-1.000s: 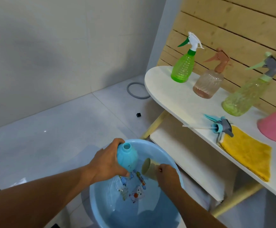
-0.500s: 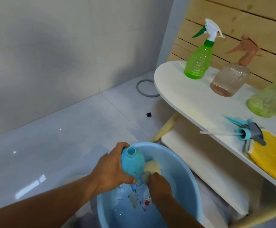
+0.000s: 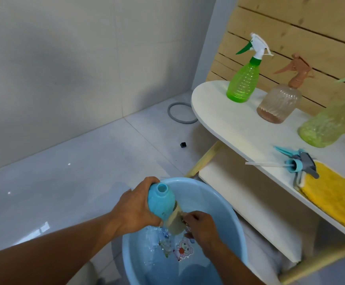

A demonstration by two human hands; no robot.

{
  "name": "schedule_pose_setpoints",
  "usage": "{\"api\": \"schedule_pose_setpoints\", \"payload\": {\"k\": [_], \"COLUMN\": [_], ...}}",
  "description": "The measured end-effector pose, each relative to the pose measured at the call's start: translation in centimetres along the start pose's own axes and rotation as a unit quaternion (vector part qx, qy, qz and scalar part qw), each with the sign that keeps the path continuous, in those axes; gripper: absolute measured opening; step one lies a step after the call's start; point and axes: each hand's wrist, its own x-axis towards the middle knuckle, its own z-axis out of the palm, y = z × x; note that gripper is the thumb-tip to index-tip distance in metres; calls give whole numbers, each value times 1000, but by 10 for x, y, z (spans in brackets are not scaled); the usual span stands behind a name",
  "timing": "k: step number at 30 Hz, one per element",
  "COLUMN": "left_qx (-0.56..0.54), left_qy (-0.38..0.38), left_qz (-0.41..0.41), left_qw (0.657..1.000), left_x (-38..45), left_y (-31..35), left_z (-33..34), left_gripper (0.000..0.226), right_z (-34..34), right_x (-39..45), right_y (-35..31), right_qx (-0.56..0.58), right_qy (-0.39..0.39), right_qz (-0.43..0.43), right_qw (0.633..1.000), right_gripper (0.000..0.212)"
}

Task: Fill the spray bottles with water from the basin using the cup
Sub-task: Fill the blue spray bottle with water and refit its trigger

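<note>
Left hand (image 3: 135, 208): you grip the open-necked pale blue plastic bottle (image 3: 161, 199) over the blue plastic basin (image 3: 219, 199).
Right hand (image 3: 203, 228): you hold the beige cup (image 3: 176, 222), low in the basin.
Relation: cup touches the bottle's lower side, below its mouth; raise it to the neck.

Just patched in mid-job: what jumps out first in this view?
Low in the middle, the left hand grips an uncapped blue bottle over the blue basin, while the right hand holds a beige cup beside it. Upper right, a bright green spray bottle stands on the white shelf.
</note>
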Motion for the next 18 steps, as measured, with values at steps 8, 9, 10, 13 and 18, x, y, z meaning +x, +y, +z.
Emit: {"api": "schedule_pose_setpoints", "payload": {"k": [8, 9, 10, 13, 18], "left_qx": [6, 11, 15, 33, 50], "left_qy": [-17, -19, -20, -26, -38], "left_qz": [-10, -12, -13, -13, -17], "left_qw": [1000, 1000, 1000, 999, 998], "left_x": [-13, -13, -13, -16, -20], "left_y": [1, 2, 4, 11, 20], "left_z": [1, 1, 1, 1, 4], "left_gripper": [103, 103, 103, 101, 101], "right_z": [-64, -71, -77, -90, -103], "right_x": [-48, -53, -58, -75, -104], "right_y": [-33, -38, -44, -62, -92], "right_qx": [45, 49, 50, 44, 39], "right_qy": [84, 90, 94, 103, 125], "right_qz": [-46, -57, -64, -98, -150], "right_qw": [994, 993, 992, 989, 980], "right_gripper": [28, 28, 30, 35, 34]}}
